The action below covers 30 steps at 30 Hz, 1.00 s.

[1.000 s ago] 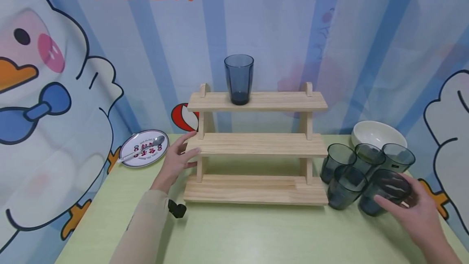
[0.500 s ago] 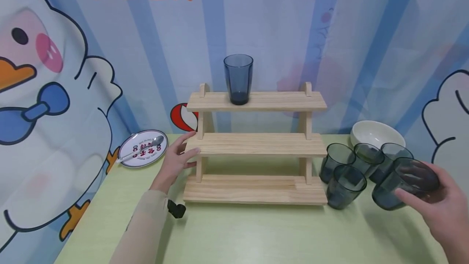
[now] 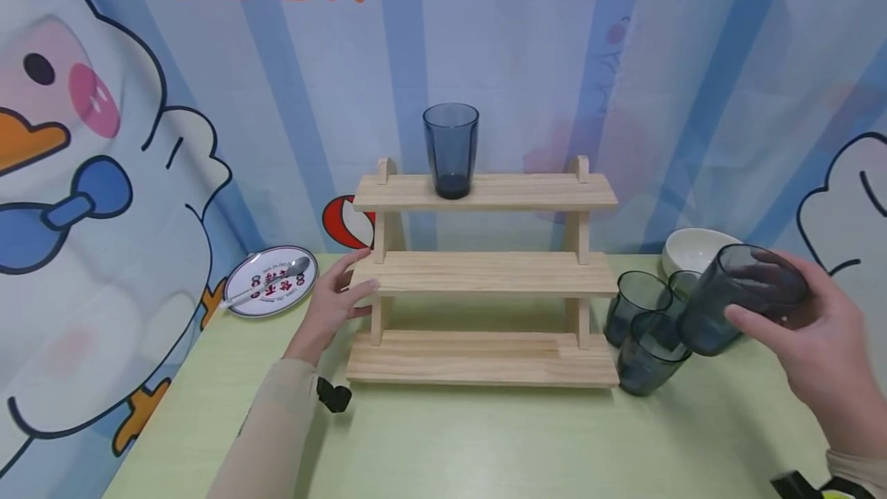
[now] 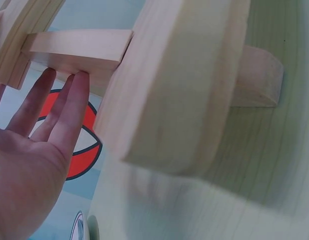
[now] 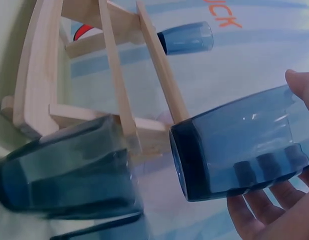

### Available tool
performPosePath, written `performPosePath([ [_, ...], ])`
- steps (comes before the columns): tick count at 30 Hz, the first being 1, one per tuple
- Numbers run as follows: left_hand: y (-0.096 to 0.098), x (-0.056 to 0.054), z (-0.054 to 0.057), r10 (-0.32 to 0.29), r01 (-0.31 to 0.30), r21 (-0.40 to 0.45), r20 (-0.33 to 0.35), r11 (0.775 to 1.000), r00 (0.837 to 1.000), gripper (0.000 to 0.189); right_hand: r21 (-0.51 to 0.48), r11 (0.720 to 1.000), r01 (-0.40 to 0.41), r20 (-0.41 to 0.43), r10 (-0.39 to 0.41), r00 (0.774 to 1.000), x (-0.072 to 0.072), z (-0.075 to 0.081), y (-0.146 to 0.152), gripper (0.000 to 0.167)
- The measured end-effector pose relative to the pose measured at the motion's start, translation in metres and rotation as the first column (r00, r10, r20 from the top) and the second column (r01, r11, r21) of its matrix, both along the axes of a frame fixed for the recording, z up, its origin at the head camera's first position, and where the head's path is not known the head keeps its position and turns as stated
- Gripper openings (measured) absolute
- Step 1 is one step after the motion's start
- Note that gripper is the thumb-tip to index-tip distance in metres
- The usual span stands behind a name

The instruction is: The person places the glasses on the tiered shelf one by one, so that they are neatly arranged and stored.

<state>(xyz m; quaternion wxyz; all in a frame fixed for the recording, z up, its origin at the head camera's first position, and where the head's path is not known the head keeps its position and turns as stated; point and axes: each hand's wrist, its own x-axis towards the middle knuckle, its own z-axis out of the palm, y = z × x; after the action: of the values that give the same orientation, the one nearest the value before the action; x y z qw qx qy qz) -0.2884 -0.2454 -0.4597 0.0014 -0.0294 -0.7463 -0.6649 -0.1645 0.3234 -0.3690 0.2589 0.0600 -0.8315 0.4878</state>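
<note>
My right hand (image 3: 825,337) holds a dark blue-grey drinking glass (image 3: 734,299), tilted and raised above the other glasses. In the right wrist view, its fingers (image 5: 287,197) wrap one side of the glass and the thumb lies on the other. My left hand (image 3: 329,310) grips the left end of a three-tier wooden display rack (image 3: 485,274) at the middle shelf. Its thumb is on the shelf's front, and in the left wrist view several extended fingers (image 4: 69,115) touch the upright. A matching glass (image 3: 452,149) stands upright on the top shelf, left of centre.
Several more glasses (image 3: 647,364) stand on the pale green table (image 3: 485,445) close to the rack's right end, partly behind the held glass. Behind them is a white bowl (image 3: 693,249). An oval plate (image 3: 263,295) with a spoon (image 3: 287,272) lies left. A printed cloth (image 3: 499,45) hangs behind.
My right hand has lifted one glass from the group, first right and up, then up and back leftward with more tilt. My left hand and the rack have stayed in place.
</note>
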Motion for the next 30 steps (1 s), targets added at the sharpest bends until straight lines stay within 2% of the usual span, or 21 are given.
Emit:
performPosePath([
  [8, 0.000, 0.000, 0.001, -0.001, 0.001, -0.008, -0.001, 1.000, 1.000, 0.066, 0.034, 0.999, -0.030, 0.061, 0.028, 0.998, -0.026, 0.032, -0.026, 0.075],
  [14, 0.000, 0.000, 0.001, 0.002, -0.002, -0.009, 0.002, 1.000, 1.000, 0.064, 0.030, 0.998, -0.059, 0.097, 0.056, 0.994, -0.049, 0.049, -0.038, 0.073],
  [19, 0.000, 0.001, 0.000, 0.001, -0.001, -0.004, -0.010, 1.000, 1.000, 0.065, 0.049, 0.997, -0.068, 0.101, 0.063, 0.993, -0.068, 0.058, -0.052, 0.072],
  [23, -0.001, 0.001, 0.000, 0.001, -0.001, -0.006, -0.015, 1.000, 1.000, 0.065, 0.055, 0.996, -0.074, 0.074, 0.070, 0.995, -0.084, 0.064, -0.066, 0.073],
  [30, -0.001, -0.001, -0.001, -0.001, 0.001, -0.004, -0.002, 1.000, 1.000, 0.064, 0.034, 0.993, -0.112, 0.056, 0.110, 0.992, -0.104, 0.074, -0.087, 0.075],
])
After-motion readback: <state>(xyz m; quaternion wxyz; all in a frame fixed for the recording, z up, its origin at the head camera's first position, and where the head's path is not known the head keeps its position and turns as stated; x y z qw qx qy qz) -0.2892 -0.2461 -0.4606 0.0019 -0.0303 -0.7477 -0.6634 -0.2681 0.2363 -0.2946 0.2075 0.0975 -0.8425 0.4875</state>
